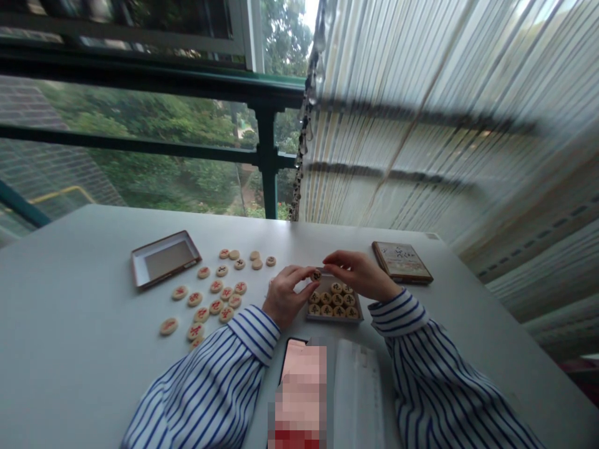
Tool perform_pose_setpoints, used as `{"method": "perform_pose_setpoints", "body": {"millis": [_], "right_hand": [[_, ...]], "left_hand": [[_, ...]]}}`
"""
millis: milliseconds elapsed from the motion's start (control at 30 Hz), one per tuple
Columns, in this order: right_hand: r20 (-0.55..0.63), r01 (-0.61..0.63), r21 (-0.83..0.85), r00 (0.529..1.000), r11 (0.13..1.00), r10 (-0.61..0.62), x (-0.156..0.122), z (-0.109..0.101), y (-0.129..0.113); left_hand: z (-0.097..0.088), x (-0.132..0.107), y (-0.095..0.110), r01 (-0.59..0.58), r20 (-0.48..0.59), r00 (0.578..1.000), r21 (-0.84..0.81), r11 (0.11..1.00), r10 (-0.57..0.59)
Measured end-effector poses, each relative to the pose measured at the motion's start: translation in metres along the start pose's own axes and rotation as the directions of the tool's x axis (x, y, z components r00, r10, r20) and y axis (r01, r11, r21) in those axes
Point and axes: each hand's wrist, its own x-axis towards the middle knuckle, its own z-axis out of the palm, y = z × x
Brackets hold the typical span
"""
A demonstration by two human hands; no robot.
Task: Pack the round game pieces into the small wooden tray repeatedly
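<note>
Between the thumb and forefinger of my left hand (287, 295) is a round Chinese chess piece (316, 275), held above the far left part of an open box (335, 320). Rows of wooden pieces with black characters (326, 310) lie inside that box. My right hand (364, 274) hovers over the box's far side, thumb and fingers slightly apart and pointing at the held piece; no piece shows in it. Part of the box is covered by my hands. Loose pieces with red characters (216, 306) are scattered left of my left hand, with a few black ones (221, 270) behind them.
A shallow box lid or tray (166, 257) lies at the back left of the white table (93, 299). A flat patterned box (402, 260) is at the back right. Near me lie a phone (299, 374), partly pixelated, and a translucent plastic sheet or bag (359, 393). Window and curtain stand behind.
</note>
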Motion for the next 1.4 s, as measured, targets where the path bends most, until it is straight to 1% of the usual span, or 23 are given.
{"method": "perform_pose_setpoints", "body": {"millis": [200, 533, 800, 1167, 1400], "right_hand": [[0.011, 0.012, 0.007, 1.000, 1.000, -0.012, 0.0000, 0.0026, -0.0012], [0.030, 0.021, 0.006, 0.999, 1.000, -0.021, -0.0001, 0.0043, 0.0004], [0.062, 0.013, 0.024, 0.998, 1.000, -0.014, -0.0007, 0.0057, 0.0000], [0.094, -0.023, 0.073, 0.995, 0.997, 0.016, -0.0009, 0.0066, 0.0017], [0.106, -0.044, 0.111, 0.994, 0.993, 0.032, -0.0010, 0.0084, 0.0003]], "left_hand": [[0.0002, -0.0005, 0.0007, 0.007, -0.007, 1.000, -0.006, 1.000, -0.007], [-0.0004, 0.0000, 0.0017, -0.014, -0.006, 1.000, -0.023, 1.000, 0.014], [-0.0001, -0.0004, 0.0012, -0.019, -0.009, 1.000, -0.044, 0.999, 0.018], [0.0008, -0.0012, -0.0015, -0.021, -0.004, 1.000, -0.013, 1.000, 0.021], [0.0015, -0.0015, -0.0025, -0.028, 0.023, 0.999, -0.037, 0.999, 0.028]]}}
